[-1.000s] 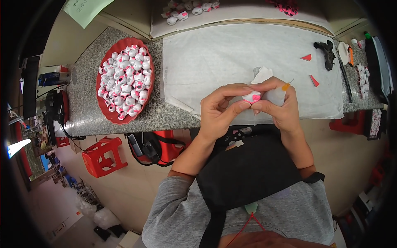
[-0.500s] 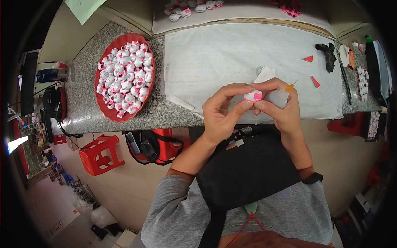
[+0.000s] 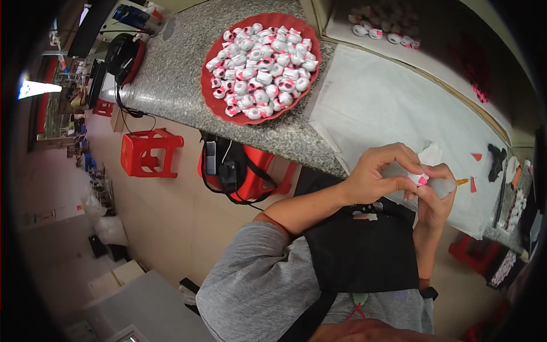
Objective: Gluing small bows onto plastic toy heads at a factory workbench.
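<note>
We hold the small white-and-pink piece [image 3: 419, 179] pinched in the left hand [image 3: 373, 176]; the right hand [image 3: 434, 200] is closed round a glue bottle [image 3: 447, 186]. Gluing appears underway. Next: steady nozzle contact. Beyond, on the bench [image 3: 182, 80], a red tray [image 3: 211, 97] holds similar pieces.

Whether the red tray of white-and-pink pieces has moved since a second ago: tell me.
No. The red tray sits on the same stretch of granite counter, just left of the white sheet; only the camera swung.
</note>
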Available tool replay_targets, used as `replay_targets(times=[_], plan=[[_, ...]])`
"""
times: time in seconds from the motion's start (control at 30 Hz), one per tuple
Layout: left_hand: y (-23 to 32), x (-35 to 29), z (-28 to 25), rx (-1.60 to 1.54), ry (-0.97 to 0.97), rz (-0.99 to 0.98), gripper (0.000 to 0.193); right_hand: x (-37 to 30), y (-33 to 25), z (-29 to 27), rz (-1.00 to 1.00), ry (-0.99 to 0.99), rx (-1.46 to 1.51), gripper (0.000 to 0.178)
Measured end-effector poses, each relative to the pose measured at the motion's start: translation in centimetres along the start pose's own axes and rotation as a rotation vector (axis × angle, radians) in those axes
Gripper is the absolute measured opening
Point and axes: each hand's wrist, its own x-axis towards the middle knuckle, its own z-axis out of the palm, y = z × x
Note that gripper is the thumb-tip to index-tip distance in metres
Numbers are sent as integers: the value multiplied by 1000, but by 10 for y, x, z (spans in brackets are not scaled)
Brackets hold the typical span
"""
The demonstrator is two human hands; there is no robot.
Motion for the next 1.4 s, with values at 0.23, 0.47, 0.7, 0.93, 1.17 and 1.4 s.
replay_targets(times=[0.23,0.47,0.7,0.93,1.17,1.4], plan=[[11,-4,-12,-47,78,-110,19,14,14,17,22,-25,150,21],[20,-5,-15,-30,130,-149,20,21,20,24,44,-17,150,25],[77,7,-84,1103,731,353,17,22,4,-1,49,60,-45,39],[78,72,-87,1571,261,343,26,16,0,-40,-37,157,-12,44],[-33,189,-64,1844,-105,408,15,-6,-8,-44,-140,203,-9,32],[-65,205,-67,2099,-179,410,11,-20,-9,-69,-177,267,-49,28]])
